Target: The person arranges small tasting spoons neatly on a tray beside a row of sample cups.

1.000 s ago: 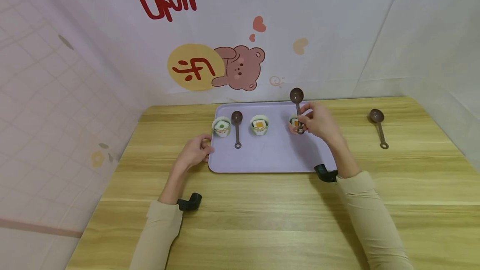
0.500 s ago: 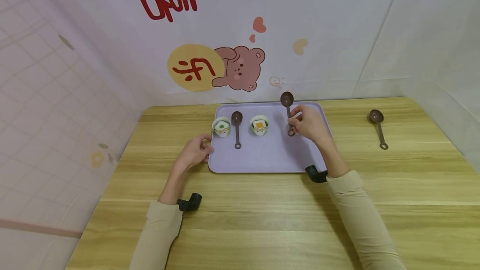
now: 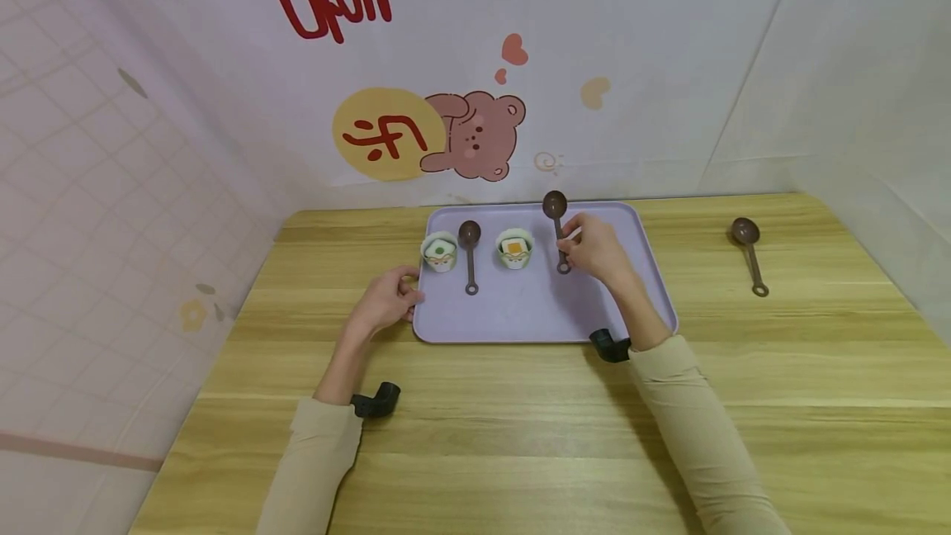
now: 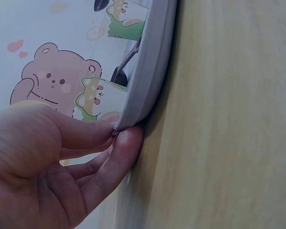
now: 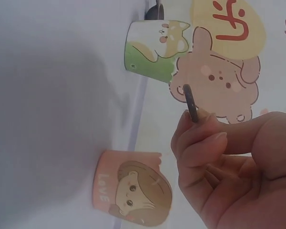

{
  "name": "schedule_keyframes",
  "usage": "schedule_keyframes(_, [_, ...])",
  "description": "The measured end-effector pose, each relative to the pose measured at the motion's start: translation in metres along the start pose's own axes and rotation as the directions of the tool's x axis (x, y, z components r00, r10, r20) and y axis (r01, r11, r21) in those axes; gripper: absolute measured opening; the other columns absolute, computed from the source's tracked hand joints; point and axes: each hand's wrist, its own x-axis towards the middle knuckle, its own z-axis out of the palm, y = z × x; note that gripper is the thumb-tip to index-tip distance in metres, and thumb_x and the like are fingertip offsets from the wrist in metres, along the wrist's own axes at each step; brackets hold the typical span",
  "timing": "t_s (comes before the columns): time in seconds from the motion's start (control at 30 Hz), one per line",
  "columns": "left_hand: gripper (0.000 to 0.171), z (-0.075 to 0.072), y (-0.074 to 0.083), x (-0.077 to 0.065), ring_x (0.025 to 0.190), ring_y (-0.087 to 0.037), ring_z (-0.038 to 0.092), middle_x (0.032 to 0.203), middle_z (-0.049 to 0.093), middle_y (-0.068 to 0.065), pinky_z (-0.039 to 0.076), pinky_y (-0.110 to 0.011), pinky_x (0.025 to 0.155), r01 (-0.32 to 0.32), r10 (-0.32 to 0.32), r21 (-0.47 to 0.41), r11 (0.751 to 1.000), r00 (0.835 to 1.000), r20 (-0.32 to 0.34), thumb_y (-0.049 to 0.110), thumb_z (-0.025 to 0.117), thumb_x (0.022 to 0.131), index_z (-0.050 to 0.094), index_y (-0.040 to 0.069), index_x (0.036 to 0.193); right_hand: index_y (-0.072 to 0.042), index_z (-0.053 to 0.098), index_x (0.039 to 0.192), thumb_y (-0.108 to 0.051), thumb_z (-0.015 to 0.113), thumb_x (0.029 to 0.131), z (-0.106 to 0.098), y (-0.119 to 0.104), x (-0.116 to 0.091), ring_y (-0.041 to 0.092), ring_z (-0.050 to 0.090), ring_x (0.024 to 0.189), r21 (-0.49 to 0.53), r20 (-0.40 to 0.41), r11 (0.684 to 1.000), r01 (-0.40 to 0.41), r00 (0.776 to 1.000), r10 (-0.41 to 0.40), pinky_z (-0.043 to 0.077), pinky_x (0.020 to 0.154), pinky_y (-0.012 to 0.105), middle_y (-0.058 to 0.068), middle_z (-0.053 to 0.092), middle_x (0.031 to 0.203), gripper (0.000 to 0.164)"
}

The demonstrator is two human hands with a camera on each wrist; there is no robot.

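My left hand [image 3: 384, 300] pinches the left rim of a lilac tray [image 3: 505, 316] between thumb and fingers. In my right hand [image 3: 598, 250] a brown measuring spoon [image 3: 554, 205] is pinched by its handle, bowl up, above the tray between two cups. One of these is a green-and-white dog cup [image 3: 514, 254]; the other, a pink cup [image 5: 133, 186] with a cartoon child, is hidden behind the hand in the head view. A second dog cup [image 3: 440, 258] stands at the tray's left end. Between the dog cups lies another brown spoon [image 3: 470, 234].
A third brown spoon [image 3: 745, 231] lies on the wooden table [image 3: 520, 436], right of the tray. Behind the tray rises a white cloth wall [image 3: 654, 48] printed with a bear and red writing.
My right hand has carried the spoon leftward from over the pink cup to the gap between that cup and the middle cup, slightly lower. The left hand stays on the rim.
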Motion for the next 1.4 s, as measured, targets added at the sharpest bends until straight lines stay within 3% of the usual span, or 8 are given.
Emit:
schedule_keyframes(0.07, [0.043, 0.0, 0.0, 0.0, 0.063, -0.018, 0.061, 0.089, 0.063, -0.016, 0.053, -0.03, 0.062, 0.0, 0.0, 0.001, 1.0, 1.0, -0.002, 0.0, 0.061, 0.099, 0.049, -0.007, 0.14, 0.006, 0.058, 0.111, -0.006, 0.064, 0.097, 0.002, 0.0, 0.001, 0.025, 0.068, 0.067, -0.013, 0.013, 1.0, -0.006, 1.0, 0.007, 0.048, 0.06, 0.026, 0.021, 0.072, 0.093, 0.019])
schedule_keyframes(0.2, [0.043, 0.001, -0.001, 0.001, 0.063, -0.017, 0.061, 0.088, 0.063, -0.015, 0.054, -0.03, 0.062, 0.0, 0.0, 0.007, 1.0, 1.0, -0.009, 0.0, 0.061, 0.099, 0.049, -0.006, 0.14, 0.007, 0.059, 0.109, -0.005, 0.065, 0.097, 0.006, 0.001, 0.005, 0.024, 0.068, 0.066, -0.039, 0.024, 0.999, -0.008, 1.0, 0.009, 0.048, 0.06, 0.026, 0.022, 0.073, 0.094, 0.019])
schedule_keyframes(0.4, [0.043, 0.0, -0.001, 0.0, 0.063, -0.017, 0.061, 0.088, 0.063, -0.015, 0.053, -0.029, 0.061, -0.001, 0.001, 0.015, 1.0, 1.0, -0.008, 0.0, 0.061, 0.099, 0.05, -0.006, 0.14, 0.005, 0.062, 0.104, -0.007, 0.067, 0.096, 0.013, 0.0, 0.01, 0.026, 0.071, 0.065, -0.131, 0.033, 0.991, 0.013, 0.999, -0.008, 0.047, 0.06, 0.025, 0.014, 0.073, 0.077, 0.015])
schedule_keyframes(0.7, [0.043, 0.0, -0.002, 0.001, 0.062, -0.017, 0.061, 0.088, 0.063, -0.014, 0.054, -0.029, 0.061, -0.007, 0.008, 0.018, 1.0, 1.0, -0.007, 0.0, 0.061, 0.099, 0.05, -0.007, 0.139, 0.008, 0.059, 0.098, -0.001, 0.066, 0.094, 0.021, -0.005, 0.014, 0.007, 0.059, 0.05, -0.064, 0.112, 0.998, -0.026, 0.993, 0.033, 0.05, 0.051, 0.02, 0.008, 0.065, 0.063, 0.012])
schedule_keyframes(1.03, [0.043, -0.001, 0.0, 0.0, 0.065, -0.019, 0.063, 0.089, 0.063, -0.015, 0.055, -0.03, 0.062, 0.007, -0.007, 0.028, 1.0, 1.0, -0.008, 0.002, 0.061, 0.099, 0.049, -0.005, 0.14, 0.01, 0.061, 0.099, 0.001, 0.066, 0.093, 0.024, -0.003, 0.021, 0.006, 0.062, 0.051, -0.083, 0.144, 0.993, -0.081, 0.985, 0.092, 0.053, 0.053, 0.019, 0.008, 0.068, 0.066, 0.012])
schedule_keyframes(1.4, [0.044, 0.0, -0.001, 0.0, 0.064, -0.019, 0.063, 0.089, 0.063, -0.016, 0.055, -0.03, 0.062, 0.0, 0.0, 0.023, 1.0, 1.0, -0.007, 0.001, 0.061, 0.099, 0.049, -0.006, 0.14, 0.011, 0.061, 0.098, 0.001, 0.068, 0.092, 0.028, -0.002, 0.023, 0.004, 0.062, 0.05, -0.09, 0.167, 0.992, -0.09, 0.98, 0.104, 0.055, 0.057, 0.02, 0.009, 0.069, 0.066, 0.013])
